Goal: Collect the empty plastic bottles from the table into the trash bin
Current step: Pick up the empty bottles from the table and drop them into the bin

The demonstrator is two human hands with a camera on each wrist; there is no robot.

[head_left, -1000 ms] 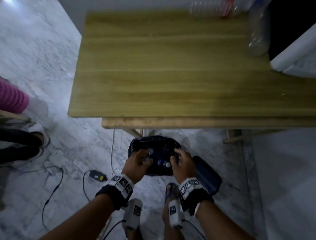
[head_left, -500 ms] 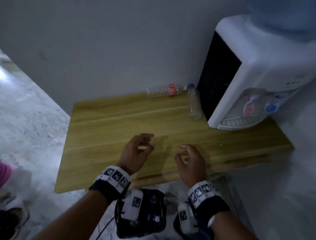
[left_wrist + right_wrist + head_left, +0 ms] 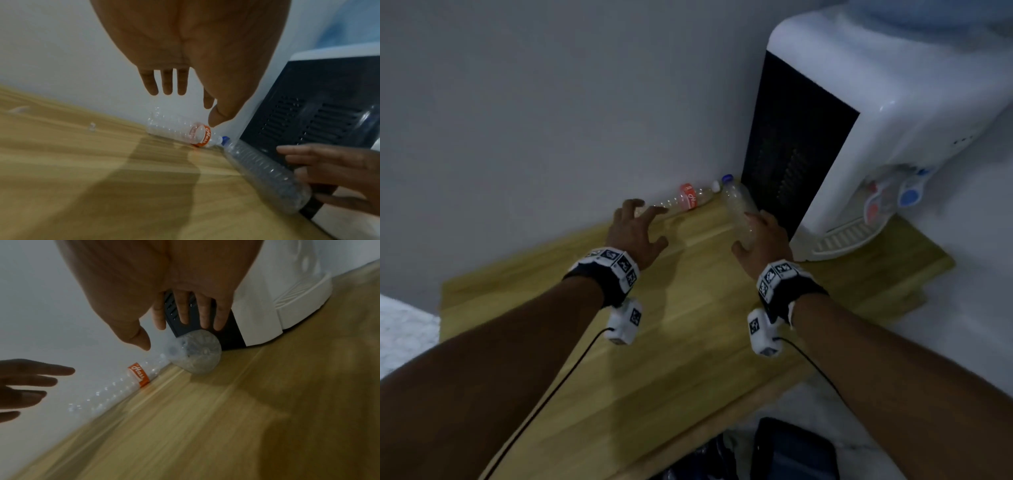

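Nearest the camera, a black bin bag [image 3: 722, 459] is sitting on the floor below the wooden worktop [image 3: 688, 342]. Over the worktop, the right hand [image 3: 762, 243] is reaching with fingers spread, not clamped, around the base end of a clear blue-capped bottle [image 3: 265, 175] lying beside the dark side panel of the white water dispenser [image 3: 876, 120]. The left hand [image 3: 635, 233] is hovering with fingers apart, holding nothing, just above the orange-labelled bottle [image 3: 180, 129], which is lying along the wall at the worktop's far edge, its cap close to the blue cap.
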